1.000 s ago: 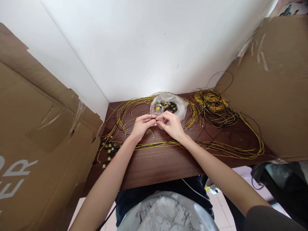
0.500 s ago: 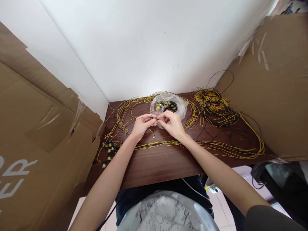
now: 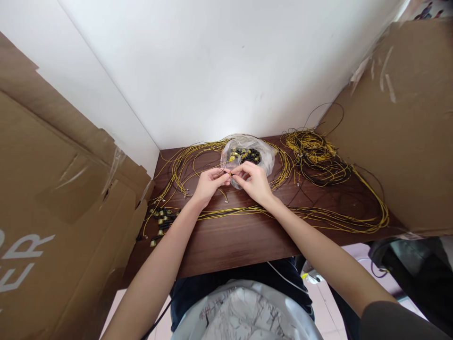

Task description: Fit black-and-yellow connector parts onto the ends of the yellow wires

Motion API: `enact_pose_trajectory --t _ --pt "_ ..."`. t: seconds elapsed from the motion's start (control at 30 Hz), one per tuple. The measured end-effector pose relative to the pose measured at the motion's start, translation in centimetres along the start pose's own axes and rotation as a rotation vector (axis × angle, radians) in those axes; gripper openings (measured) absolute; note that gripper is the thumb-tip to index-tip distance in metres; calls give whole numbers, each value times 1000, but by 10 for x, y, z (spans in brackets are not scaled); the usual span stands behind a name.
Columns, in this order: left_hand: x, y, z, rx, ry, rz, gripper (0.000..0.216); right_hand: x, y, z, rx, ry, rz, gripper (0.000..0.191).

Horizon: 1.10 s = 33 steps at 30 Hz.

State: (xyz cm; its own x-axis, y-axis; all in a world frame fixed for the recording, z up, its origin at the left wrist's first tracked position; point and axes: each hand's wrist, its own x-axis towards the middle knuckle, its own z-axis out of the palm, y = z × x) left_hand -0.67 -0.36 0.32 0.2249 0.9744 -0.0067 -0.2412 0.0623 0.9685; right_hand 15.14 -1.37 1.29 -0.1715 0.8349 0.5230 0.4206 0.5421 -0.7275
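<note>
Yellow piece (image 3: 231,175) sits pinched between our left hand (image 3: 207,186) and right hand (image 3: 255,183), fingertips closed; wired pieces (image 3: 161,221) left of our grip look done, bagged pieces (image 3: 250,155) just beyond seem left.

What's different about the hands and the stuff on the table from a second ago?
Only a little: the right hand has its fingertips slightly farther from the left hand, and a small yellow piece now shows between them. Nothing was visibly let go. The plastic bag and tangled wires stayed where they were.
</note>
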Motion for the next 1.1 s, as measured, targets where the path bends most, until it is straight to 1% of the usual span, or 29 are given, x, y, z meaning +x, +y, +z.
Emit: enact_pose_trajectory --t 0.47,0.8,1.03,1.1 --pt "-1 2 1 -4 4 0 27 0 3 1 -25 -7 26 10" --pt "-2 2 2 54 0 16 27 -1 2 1 -15 -11 30 11" --pt "0 0 1 38 -3 20 28 0 4 1 -3 -2 42 5" --pt "0 -1 2 25 14 32 30 0 3 1 6 -5 37 3"
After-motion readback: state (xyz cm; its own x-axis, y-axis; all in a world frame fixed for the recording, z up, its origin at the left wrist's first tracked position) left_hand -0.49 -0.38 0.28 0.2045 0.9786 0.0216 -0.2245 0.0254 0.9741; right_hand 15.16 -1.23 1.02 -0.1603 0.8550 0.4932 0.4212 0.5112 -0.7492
